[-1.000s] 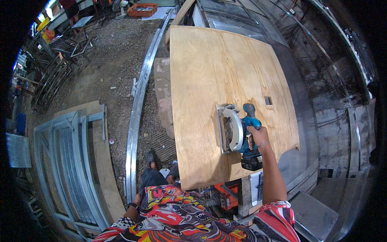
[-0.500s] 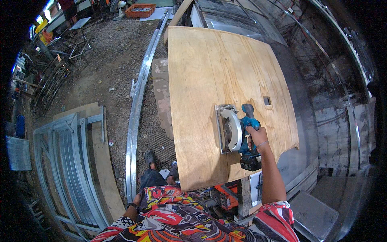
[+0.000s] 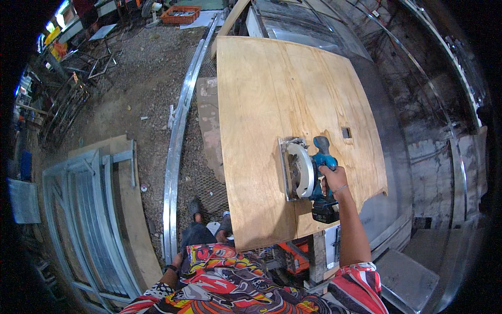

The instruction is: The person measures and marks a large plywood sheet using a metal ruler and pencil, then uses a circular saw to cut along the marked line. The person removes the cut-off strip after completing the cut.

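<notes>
My right hand [image 3: 333,179] is wrapped round the handle of a teal cordless circular saw [image 3: 323,159]. The saw's base plate rests on a large plywood sheet [image 3: 251,104], close to its near edge, with the pale blade guard on the left and a black battery at the near end. A thin straight line runs along the wood both beyond and nearer than the saw. Down by my left thigh, my left hand [image 3: 178,259] hangs away from the sheet. Its fingers are mostly hidden, so their pose does not show.
A square hole [image 3: 346,132] pierces the sheet to the saw's right. Long metal bars [image 3: 178,141] lie on the gravel to the left, beside stacked metal frames [image 3: 89,209]. An orange crate [image 3: 181,14] stands far back. Below the near edge is a red-orange item [image 3: 298,256].
The view has shifted very slightly. The saw and my right hand keep practically the same place on the plywood, and my left hand stays low beside my thigh.
</notes>
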Demonstrator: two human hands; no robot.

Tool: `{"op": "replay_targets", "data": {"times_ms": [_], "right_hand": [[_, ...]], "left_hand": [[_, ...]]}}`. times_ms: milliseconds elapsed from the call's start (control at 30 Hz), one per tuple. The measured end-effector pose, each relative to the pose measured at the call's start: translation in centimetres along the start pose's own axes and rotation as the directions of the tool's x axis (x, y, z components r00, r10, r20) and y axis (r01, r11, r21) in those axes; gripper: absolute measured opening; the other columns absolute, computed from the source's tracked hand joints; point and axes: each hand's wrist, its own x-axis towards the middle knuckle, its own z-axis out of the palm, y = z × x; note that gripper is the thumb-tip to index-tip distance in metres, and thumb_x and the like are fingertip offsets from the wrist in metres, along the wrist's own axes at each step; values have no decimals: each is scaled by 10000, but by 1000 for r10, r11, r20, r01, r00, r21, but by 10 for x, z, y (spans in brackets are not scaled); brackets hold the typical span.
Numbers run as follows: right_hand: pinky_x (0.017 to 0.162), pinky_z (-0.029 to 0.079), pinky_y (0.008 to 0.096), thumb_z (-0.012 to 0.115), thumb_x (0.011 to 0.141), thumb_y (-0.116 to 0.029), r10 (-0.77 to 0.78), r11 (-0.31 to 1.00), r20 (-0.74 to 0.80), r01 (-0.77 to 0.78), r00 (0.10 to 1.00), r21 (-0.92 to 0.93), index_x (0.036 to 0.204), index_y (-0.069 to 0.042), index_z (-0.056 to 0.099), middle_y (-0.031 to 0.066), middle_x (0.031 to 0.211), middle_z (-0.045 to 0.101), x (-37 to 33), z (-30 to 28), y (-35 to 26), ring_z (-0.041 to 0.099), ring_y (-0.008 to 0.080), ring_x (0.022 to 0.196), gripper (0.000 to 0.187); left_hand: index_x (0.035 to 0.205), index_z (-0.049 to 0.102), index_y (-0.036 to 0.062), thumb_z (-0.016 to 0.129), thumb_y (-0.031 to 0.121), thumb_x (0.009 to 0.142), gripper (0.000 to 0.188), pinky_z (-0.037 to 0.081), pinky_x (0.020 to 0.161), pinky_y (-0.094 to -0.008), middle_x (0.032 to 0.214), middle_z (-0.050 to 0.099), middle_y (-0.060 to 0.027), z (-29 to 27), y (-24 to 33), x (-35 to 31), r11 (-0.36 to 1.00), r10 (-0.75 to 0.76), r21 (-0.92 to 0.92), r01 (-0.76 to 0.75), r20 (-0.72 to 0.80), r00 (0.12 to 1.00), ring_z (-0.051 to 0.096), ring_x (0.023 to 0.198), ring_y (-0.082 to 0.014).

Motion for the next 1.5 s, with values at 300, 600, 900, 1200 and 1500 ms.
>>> {"op": "replay_targets", "data": {"times_ms": [300, 600, 900, 1200, 1500], "right_hand": [[328, 418, 373, 698, 907, -232, -19, 1000, 1, 19, 1000, -11, 761, -16, 597, 98, 528, 569, 1, 1, 1, 539, 205, 363, 280], [365, 427, 386, 708, 886, -241, 58, 997, 15, -57, 998, -47, 842, 6, 623, 108, 571, 583, 4, -6, 7, 545, 217, 393, 264], [370, 423, 378, 709, 893, -226, 12, 1000, 11, -12, 1000, -24, 942, 33, 637, 107, 601, 591, 4, -6, 10, 547, 207, 411, 273], [364, 414, 370, 712, 899, -206, 70, 997, 16, -69, 997, -26, 975, 48, 610, 89, 582, 569, 8, -6, 7, 523, 203, 387, 284], [365, 420, 371, 708, 895, -203, 82, 996, 22, -81, 996, -40, 1048, 34, 607, 88, 621, 577, 8, -5, 5, 534, 201, 406, 299]], "left_hand": [[1478, 528, 16, 691, 220, 960, 580, 537, 853, -343, 1162, 681, -132, -20, 28, 22, 984, 178, 5, -180, -173, 969, 644, 957, -221], [1482, 530, 19, 687, 228, 987, 560, 518, 893, -324, 1176, 679, -120, 8, 291, -57, 811, 536, -243, -533, -60, 842, 630, 1004, -191], [1517, 475, 30, 632, 72, 989, 553, 518, 935, -310, 1239, 680, -108, 65, 354, -73, 580, 806, -287, -762, 67, 588, 638, 1064, -171], [1571, 413, 97, 597, 38, 993, 609, 547, 795, -307, 1200, 688, -88, 62, 358, -85, 709, 697, -288, -643, 151, 701, 625, 942, -126], [1509, 498, 136, 599, 168, 1011, 508, 576, 619, -293, 1101, 707, -86, 71, 347, -71, 667, 737, -261, -698, 95, 669, 670, 840, -148]]}}
